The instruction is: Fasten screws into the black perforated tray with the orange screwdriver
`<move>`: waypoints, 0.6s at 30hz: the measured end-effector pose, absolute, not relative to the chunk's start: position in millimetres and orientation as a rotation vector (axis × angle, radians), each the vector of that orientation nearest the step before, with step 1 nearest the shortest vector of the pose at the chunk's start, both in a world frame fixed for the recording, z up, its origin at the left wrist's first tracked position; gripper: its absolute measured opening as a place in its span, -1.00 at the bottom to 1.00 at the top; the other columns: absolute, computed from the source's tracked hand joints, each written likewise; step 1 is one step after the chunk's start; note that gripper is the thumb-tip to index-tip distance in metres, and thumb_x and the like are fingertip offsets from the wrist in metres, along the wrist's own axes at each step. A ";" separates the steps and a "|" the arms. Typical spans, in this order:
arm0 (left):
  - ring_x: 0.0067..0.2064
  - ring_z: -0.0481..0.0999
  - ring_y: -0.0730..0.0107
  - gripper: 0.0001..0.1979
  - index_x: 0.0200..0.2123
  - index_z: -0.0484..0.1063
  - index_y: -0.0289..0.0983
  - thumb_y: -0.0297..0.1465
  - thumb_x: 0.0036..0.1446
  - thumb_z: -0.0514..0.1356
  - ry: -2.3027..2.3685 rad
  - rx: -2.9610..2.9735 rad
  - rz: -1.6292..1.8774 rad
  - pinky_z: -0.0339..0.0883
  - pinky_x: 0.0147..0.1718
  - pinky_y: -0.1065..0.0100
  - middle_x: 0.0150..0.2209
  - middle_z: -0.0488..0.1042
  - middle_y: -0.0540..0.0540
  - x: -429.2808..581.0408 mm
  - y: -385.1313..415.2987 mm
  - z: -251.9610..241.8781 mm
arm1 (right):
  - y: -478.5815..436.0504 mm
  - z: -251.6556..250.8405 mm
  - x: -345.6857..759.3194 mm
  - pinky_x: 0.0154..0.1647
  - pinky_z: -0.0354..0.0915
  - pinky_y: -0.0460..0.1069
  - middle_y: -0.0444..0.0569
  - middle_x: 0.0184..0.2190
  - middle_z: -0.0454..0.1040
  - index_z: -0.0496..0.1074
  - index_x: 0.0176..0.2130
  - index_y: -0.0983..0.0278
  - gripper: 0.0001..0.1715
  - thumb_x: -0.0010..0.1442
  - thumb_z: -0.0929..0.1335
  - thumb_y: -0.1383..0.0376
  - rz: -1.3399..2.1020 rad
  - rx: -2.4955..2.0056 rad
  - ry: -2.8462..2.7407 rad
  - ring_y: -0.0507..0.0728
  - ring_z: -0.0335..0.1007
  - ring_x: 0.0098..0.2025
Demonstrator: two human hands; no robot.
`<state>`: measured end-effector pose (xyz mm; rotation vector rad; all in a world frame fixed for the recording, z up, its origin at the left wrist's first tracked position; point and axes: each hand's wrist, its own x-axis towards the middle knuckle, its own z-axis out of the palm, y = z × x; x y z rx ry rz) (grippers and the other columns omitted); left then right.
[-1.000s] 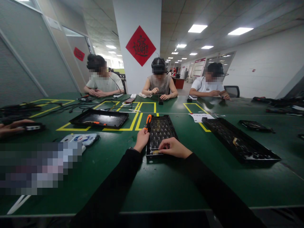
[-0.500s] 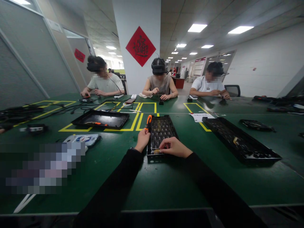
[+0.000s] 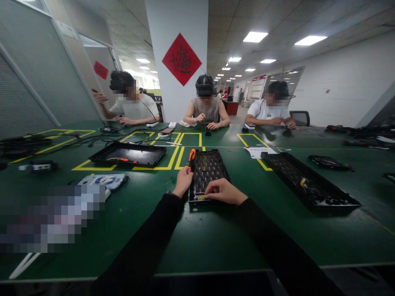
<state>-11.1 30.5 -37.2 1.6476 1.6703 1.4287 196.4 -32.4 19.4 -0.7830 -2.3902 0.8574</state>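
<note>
A black tray-like case (image 3: 212,162) with rows of small shiny parts lies on the green table in front of me. My left hand (image 3: 184,181) is closed on an orange-handled tool (image 3: 192,155) at the case's left edge. Over the near end of the case is my right hand (image 3: 225,191), its thumb and fingertips pinched together beside a small yellowish piece (image 3: 201,197). Whatever is between those fingertips is too small to make out.
At the left is a black tray (image 3: 132,154) with an orange-handled tool inside. Right of me stands a long black case (image 3: 304,181). A phone-like item (image 3: 105,181) lies at the near left. Three people sit across the table.
The view has shifted slightly. My hands hold nearly the same pose at the case. Across the table on the left, a person has raised one hand from the tabletop.
</note>
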 end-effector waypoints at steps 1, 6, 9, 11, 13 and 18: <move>-0.53 0.11 0.53 -0.78 -0.64 0.00 -0.26 -0.55 -0.13 0.04 1.673 1.650 1.430 -0.06 -0.50 0.42 -0.63 0.09 0.10 -10.9 30.1 -36.7 | -32.5 19.3 196.4 -0.47 0.15 -0.12 -0.05 -0.45 0.49 0.51 -0.32 0.36 -0.70 0.03 0.38 0.16 0.860 -0.791 -2.391 -0.02 0.27 -0.48; -0.52 0.11 0.53 -0.80 -0.63 0.02 -0.26 -0.55 -0.14 0.05 1.662 1.616 1.438 -0.05 -0.49 0.43 -0.63 0.10 0.10 -9.9 28.9 -35.6 | -33.1 19.5 196.0 -0.47 0.16 -0.12 -0.05 -0.45 0.49 0.51 -0.32 0.35 -0.69 0.02 0.39 0.16 0.862 -0.803 -2.376 -0.01 0.27 -0.47; -0.53 0.11 0.53 -0.79 -0.63 0.01 -0.26 -0.55 -0.15 0.04 1.647 1.607 1.431 -0.05 -0.50 0.43 -0.63 0.10 0.10 -9.6 28.8 -35.3 | -33.5 20.3 195.8 -0.48 0.14 -0.13 -0.05 -0.46 0.48 0.51 -0.32 0.36 -0.68 0.00 0.40 0.15 0.842 -0.818 -2.369 -0.02 0.25 -0.49; -0.53 0.11 0.53 -0.79 -0.63 0.00 -0.26 -0.55 -0.14 0.04 1.649 1.609 1.428 -0.05 -0.50 0.43 -0.63 0.09 0.10 -9.6 28.8 -35.2 | -33.5 20.6 195.7 -0.48 0.14 -0.13 -0.05 -0.45 0.48 0.51 -0.32 0.36 -0.68 0.01 0.40 0.16 0.835 -0.813 -2.369 -0.02 0.24 -0.49; -0.53 0.11 0.53 -0.79 -0.63 0.00 -0.26 -0.54 -0.14 0.04 1.652 1.610 1.429 -0.05 -0.50 0.43 -0.63 0.10 0.10 -9.5 28.7 -35.4 | -33.3 20.6 195.7 -0.48 0.14 -0.13 -0.05 -0.44 0.49 0.51 -0.31 0.36 -0.69 0.01 0.40 0.16 0.837 -0.803 -2.376 -0.02 0.23 -0.49; -0.53 0.11 0.54 -0.80 -0.63 0.00 -0.26 -0.54 -0.13 0.04 1.649 1.618 1.432 -0.04 -0.50 0.44 -0.63 0.11 0.10 -9.4 29.0 -36.3 | -32.7 19.6 196.5 -0.48 0.12 -0.12 -0.06 -0.46 0.48 0.50 -0.31 0.35 -0.68 0.01 0.40 0.15 0.849 -0.803 -2.390 -0.03 0.21 -0.50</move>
